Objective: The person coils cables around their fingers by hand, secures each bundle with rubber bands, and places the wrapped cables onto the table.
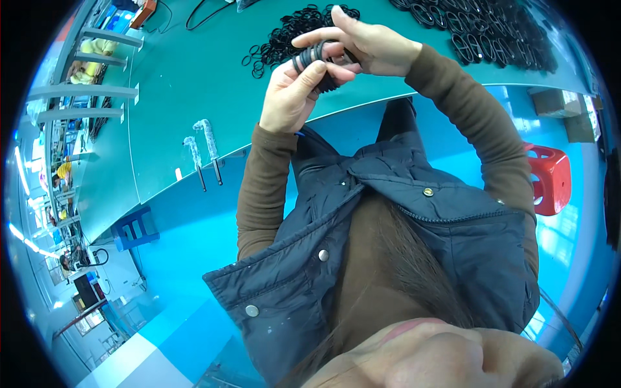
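Raised over the table's near edge, my left hand (288,97) has a row of black rubber rings (310,58) looped round its fingers, with the thumb pressing on them. My right hand (381,50) is right beside it; its thumb points up and its index finger stretches out over the rings. The other right fingers partly overlap the left fingertips. A dark piece shows between the two hands, too small to make out fully. Just behind the hands lies a loose heap of black rings (284,40) on the green table (174,84).
Several coiled black cables (482,35) cover the table's far right. Two tools with plastic-wrapped handles (208,139) lie at the near left edge. On the blue floor stand a red stool (550,180) to the right and a blue stool (136,229) to the left. Cardboard boxes (556,103) sit beyond the red stool.
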Demonstrator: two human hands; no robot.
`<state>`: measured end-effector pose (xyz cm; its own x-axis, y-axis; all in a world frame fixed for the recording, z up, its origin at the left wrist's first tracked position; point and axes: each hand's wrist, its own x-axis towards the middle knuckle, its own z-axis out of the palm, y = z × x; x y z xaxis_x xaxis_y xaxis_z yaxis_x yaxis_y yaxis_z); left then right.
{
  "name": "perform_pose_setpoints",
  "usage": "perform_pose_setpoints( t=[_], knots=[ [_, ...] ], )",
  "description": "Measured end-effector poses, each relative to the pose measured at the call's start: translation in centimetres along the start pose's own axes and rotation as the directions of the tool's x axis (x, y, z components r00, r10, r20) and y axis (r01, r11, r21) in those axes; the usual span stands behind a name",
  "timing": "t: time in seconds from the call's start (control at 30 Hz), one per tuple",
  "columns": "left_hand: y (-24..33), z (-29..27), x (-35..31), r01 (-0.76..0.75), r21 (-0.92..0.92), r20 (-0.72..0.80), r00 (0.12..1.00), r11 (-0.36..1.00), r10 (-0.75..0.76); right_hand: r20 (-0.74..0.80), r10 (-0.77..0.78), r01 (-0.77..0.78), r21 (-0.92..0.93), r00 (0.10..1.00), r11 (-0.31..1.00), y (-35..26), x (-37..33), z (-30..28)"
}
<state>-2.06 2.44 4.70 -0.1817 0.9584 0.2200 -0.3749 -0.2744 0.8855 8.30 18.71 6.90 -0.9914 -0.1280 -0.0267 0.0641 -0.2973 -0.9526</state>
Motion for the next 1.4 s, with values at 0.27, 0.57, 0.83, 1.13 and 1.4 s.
perform_pose_setpoints(
  t=[0.27,0.57,0.83,1.13,1.4],
  knots=[
    [-1.2,-1.1,1.0,-0.001,-0.063,0.127,0.992,0.998,0.008,0.155,0.021,-0.085,0.419,0.988,0.904,1.3,1.7,-1.3],
    [-1.2,-0.7,1.5,-0.025,0.007,0.146,0.989,1.000,0.024,0.249,-0.094,-0.114,0.706,0.964,0.699,0.7,0.8,-0.8],
    [-0.8,-0.9,1.8,-0.034,0.125,0.186,0.982,0.992,0.010,0.216,-0.127,0.013,0.463,0.968,0.886,0.0,0.2,-0.4],
    [-0.7,-0.3,2.1,-0.076,0.405,0.144,0.989,0.911,0.018,0.025,-0.134,0.135,-0.057,0.991,0.989,0.8,1.2,0.2],
    [-1.7,-0.9,2.1,-0.033,0.296,0.048,0.999,0.955,0.020,-0.187,0.027,-0.059,-0.167,0.982,0.984,1.0,1.5,0.4]
  ],
)
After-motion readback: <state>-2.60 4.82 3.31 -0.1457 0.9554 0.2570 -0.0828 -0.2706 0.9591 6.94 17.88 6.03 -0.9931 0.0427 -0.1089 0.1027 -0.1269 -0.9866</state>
